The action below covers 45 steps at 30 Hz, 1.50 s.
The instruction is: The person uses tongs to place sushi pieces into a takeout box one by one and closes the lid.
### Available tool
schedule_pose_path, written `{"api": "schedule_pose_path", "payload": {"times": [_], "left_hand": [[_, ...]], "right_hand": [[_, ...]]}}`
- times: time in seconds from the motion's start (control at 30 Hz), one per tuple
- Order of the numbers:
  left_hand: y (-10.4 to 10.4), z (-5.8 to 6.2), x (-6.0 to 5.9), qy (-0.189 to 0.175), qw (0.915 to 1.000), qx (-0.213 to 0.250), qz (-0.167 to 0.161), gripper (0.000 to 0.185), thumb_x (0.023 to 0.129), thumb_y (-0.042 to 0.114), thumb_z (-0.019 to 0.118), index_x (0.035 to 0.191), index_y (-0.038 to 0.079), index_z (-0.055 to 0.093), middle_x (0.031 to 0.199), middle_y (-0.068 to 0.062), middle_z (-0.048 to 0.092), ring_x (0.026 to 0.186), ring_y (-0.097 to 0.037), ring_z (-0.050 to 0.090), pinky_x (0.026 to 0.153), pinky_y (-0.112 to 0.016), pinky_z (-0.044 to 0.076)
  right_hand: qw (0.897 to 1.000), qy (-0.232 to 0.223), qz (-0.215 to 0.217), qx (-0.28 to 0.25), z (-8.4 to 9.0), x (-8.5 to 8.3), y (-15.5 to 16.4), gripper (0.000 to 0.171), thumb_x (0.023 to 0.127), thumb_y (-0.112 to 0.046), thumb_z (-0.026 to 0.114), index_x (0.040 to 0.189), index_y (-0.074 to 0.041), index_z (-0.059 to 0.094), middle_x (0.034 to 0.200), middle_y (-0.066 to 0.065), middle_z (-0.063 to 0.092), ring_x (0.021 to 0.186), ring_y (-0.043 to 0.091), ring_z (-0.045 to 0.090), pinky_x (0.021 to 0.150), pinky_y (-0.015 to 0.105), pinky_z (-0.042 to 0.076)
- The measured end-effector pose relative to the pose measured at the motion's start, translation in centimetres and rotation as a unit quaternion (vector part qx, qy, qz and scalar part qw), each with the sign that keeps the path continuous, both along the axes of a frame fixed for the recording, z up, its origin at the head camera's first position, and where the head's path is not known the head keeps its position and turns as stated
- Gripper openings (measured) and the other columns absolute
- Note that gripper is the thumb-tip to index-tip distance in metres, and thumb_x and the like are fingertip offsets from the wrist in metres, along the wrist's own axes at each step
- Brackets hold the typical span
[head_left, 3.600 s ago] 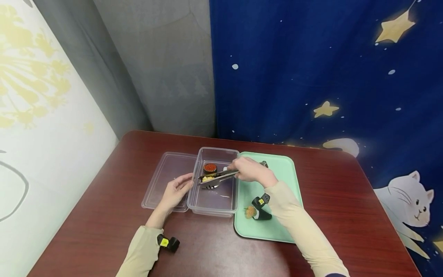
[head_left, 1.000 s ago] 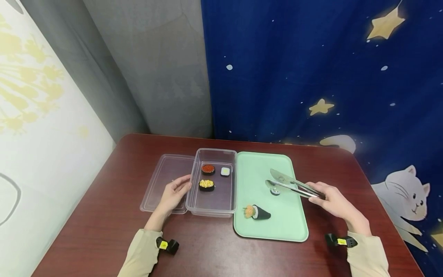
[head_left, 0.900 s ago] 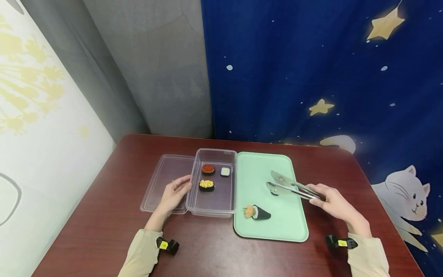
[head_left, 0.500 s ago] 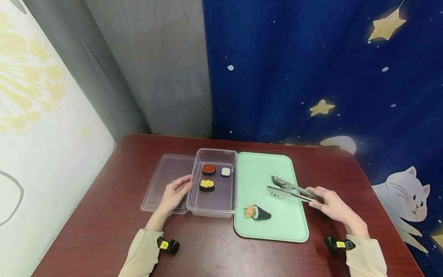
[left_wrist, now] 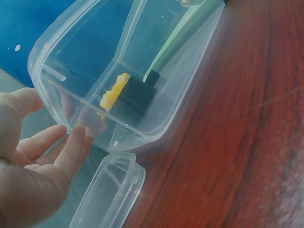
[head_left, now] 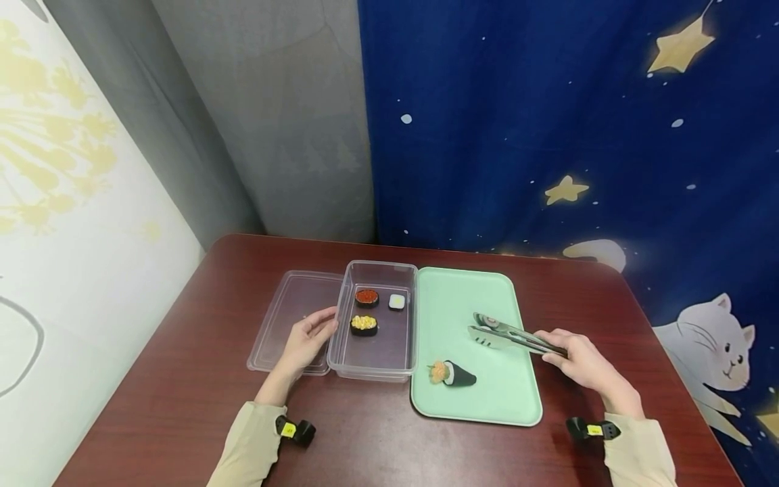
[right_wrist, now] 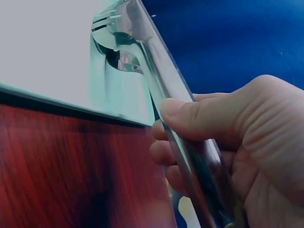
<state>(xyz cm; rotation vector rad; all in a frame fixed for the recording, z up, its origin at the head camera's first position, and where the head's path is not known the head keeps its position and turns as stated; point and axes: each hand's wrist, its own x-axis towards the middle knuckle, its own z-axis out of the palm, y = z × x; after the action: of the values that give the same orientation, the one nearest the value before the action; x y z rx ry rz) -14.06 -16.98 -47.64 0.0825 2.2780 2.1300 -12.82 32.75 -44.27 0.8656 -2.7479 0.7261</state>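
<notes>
My right hand (head_left: 578, 362) (right_wrist: 228, 142) grips metal tongs (head_left: 508, 333) (right_wrist: 142, 52) by the handle end. Their tips hang low over the green tray (head_left: 505, 399), slightly apart, with nothing between them. A cone-shaped sushi roll (head_left: 452, 373) lies on the tray near its front left. My left hand (head_left: 307, 338) (left_wrist: 38, 161) rests with relaxed fingers against the left wall of a clear plastic box (head_left: 371, 365) (left_wrist: 142, 137). Inside the box sit a red-topped piece (head_left: 366, 297), a yellow-topped piece (head_left: 364, 325) (left_wrist: 126, 97) and a small white piece (head_left: 397, 301).
The box's clear lid (head_left: 286, 318) (left_wrist: 111, 194) lies flat to the left of the box, under my left hand. All stand on a dark red table (head_left: 182, 406). A blue curtain (head_left: 578, 135) hangs behind, a pale wall on the left.
My right hand left the box with the tongs, leaving the yellow-topped piece inside, and moved right over the tray. In the last second the tongs sank lower toward the tray. The left hand stayed.
</notes>
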Motion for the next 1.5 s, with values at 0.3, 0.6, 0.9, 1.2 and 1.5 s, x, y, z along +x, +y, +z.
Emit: {"api": "schedule_pose_path", "payload": {"times": [0.3, 0.6, 0.9, 1.2, 1.5], "left_hand": [[-0.2, -0.2, 0.0, 0.001, 1.0000, -0.006, 0.004, 0.038, 0.092, 0.004, 0.059, 0.127, -0.010, 0.052, 0.122, -0.029, 0.055, 0.104, -0.012, 0.059, 0.084, -0.015, 0.048], [-0.2, -0.3, -0.1, 0.001, 1.0000, 0.002, 0.006, 0.038, 0.091, 0.003, 0.059, 0.126, -0.011, 0.051, 0.122, -0.030, 0.055, 0.104, -0.013, 0.059, 0.084, -0.016, 0.048], [-0.2, -0.3, -0.1, 0.001, 1.0000, -0.007, 0.002, 0.038, 0.092, 0.005, 0.058, 0.127, -0.010, 0.051, 0.122, -0.029, 0.055, 0.108, -0.020, 0.058, 0.085, -0.015, 0.047], [-0.2, -0.3, -0.2, 0.005, 0.9999, -0.007, -0.005, 0.038, 0.093, 0.005, 0.058, 0.127, -0.010, 0.050, 0.124, -0.029, 0.054, 0.110, -0.023, 0.057, 0.085, -0.015, 0.047], [-0.1, -0.1, -0.1, 0.015, 0.9998, -0.007, -0.009, 0.038, 0.093, 0.004, 0.057, 0.127, -0.012, 0.049, 0.124, -0.030, 0.053, 0.114, -0.037, 0.053, 0.085, -0.015, 0.047]], "right_hand": [[0.999, 0.007, 0.016, -0.030, 0.2, -0.6, -0.4, 0.040, 0.069, 0.008, 0.075, 0.107, 0.001, 0.066, 0.084, -0.003, 0.061, 0.066, 0.002, 0.044, 0.055, 0.017, 0.036], [1.000, 0.011, 0.019, -0.020, 1.9, -2.2, -1.5, 0.039, 0.071, 0.007, 0.074, 0.108, -0.001, 0.067, 0.085, -0.004, 0.061, 0.067, 0.002, 0.044, 0.056, 0.021, 0.038], [0.999, 0.004, 0.037, -0.025, 4.4, -4.4, -3.8, 0.040, 0.074, 0.007, 0.072, 0.113, 0.007, 0.063, 0.090, 0.005, 0.064, 0.068, 0.005, 0.047, 0.055, 0.022, 0.040], [0.997, -0.022, 0.074, -0.017, 6.0, -6.4, -7.2, 0.042, 0.079, 0.004, 0.070, 0.120, 0.008, 0.059, 0.103, 0.015, 0.065, 0.083, 0.023, 0.057, 0.067, 0.035, 0.048], [0.992, -0.076, 0.100, -0.014, 6.3, -7.6, -10.5, 0.042, 0.083, -0.001, 0.068, 0.122, 0.007, 0.058, 0.116, 0.022, 0.061, 0.082, 0.021, 0.055, 0.064, 0.029, 0.045]]}}
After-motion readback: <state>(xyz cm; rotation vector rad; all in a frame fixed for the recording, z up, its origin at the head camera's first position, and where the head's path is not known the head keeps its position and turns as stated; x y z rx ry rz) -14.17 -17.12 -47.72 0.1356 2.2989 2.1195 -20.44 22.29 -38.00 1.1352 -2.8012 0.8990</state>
